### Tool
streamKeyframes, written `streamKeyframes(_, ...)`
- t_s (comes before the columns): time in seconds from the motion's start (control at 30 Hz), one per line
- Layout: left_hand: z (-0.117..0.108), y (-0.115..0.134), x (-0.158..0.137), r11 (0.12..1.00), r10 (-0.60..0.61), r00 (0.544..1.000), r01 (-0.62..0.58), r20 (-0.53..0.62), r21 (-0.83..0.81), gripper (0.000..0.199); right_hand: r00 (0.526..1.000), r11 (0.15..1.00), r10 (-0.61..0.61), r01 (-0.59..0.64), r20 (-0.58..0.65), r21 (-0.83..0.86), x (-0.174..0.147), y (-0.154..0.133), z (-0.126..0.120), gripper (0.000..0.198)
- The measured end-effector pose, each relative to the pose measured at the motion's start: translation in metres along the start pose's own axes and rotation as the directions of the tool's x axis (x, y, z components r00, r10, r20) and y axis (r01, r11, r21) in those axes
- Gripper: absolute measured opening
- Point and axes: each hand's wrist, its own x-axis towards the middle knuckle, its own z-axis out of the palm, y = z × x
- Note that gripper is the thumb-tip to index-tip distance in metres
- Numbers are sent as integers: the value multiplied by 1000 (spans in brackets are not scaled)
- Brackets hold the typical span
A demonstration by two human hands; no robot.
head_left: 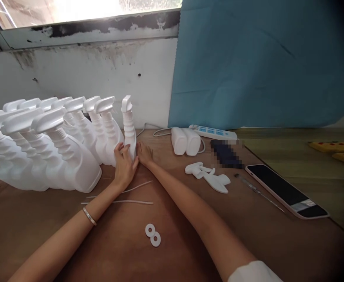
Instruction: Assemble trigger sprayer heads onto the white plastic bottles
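A white spray bottle (pixel 130 129) stands upright at the right end of the back row, its trigger head turned toward me. My left hand (pixel 124 166) grips its lower body from the front left, thumb and fingers curled against it. From the right, my right hand (pixel 144 154) presses its bent fingers to the bottle's base; some fingertips are hidden. Rows of similar spray bottles (pixel 80 168) fill the left side. Thin white tubes (pixel 133 202) lie in front of my left hand. Nearer me, two white ring washers (pixel 150 230) overlap slightly.
Two white bottles (pixel 193 141) lie on their sides by a power strip (pixel 216 132). Loose white sprayer heads (pixel 214 181), a slim tool (pixel 257 190) and a phone (pixel 286 192) are on the right. The wall and window frame (pixel 101 33) bound the table behind.
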Motion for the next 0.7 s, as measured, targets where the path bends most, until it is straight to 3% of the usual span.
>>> streamKeyframes(0.13,-4,6,0,990,84,991,-72,-106,118,55,999,1000,23,-22,-32,11,-6,2,-2,30)
streamKeyframes(0.2,-11,15,0,989,133,982,-122,-136,83,59,999,1000,15,-14,-44,10,-22,2,-7,29)
streamKeyframes(0.27,-24,28,-1,988,152,988,-153,-31,-33,48,999,1000,-30,30,-40,5,-50,3,-18,26)
streamKeyframes(0.3,-32,35,-2,983,161,982,-151,97,-105,38,997,998,-67,67,-30,2,-67,5,-26,22)
streamKeyframes(0.33,-41,42,-3,976,172,946,-127,275,-175,26,994,994,-109,109,-19,-5,-85,6,-37,21)
streamKeyframes(0.37,-49,48,-4,967,189,868,-82,459,-242,18,987,987,-159,159,-5,-16,-103,9,-50,21)
streamKeyframes(0.4,-58,54,-6,952,221,745,-26,629,-305,14,978,978,-208,209,6,-28,-121,13,-65,21)
streamKeyframes(0.43,-65,59,-7,934,266,588,38,764,-354,13,968,967,-250,250,11,-47,-136,18,-80,24)
streamKeyframes(0.5,-76,64,-10,896,374,260,148,890,-419,19,946,940,-324,321,-10,-117,-158,32,-111,28)
streamKeyframes(0.53,-79,66,-12,883,410,142,184,901,-431,23,919,891,-390,361,-57,-273,-164,39,-125,29)
streamKeyframes(0.57,-81,66,-14,879,427,69,204,902,-432,26,901,848,-419,345,-110,-403,-167,47,-136,28)
streamKeyframes(0.6,-82,65,-16,882,424,37,211,905,-422,28,896,814,-418,296,-150,-500,-167,55,-145,28)
streamKeyframes(0.63,-82,64,-18,892,404,43,205,914,-404,29,895,788,-404,236,-189,-569,-166,62,-152,30)
streamKeyframes(0.7,-80,62,-23,917,341,97,187,935,-354,27,910,782,-348,148,-227,-606,-161,73,-159,34)
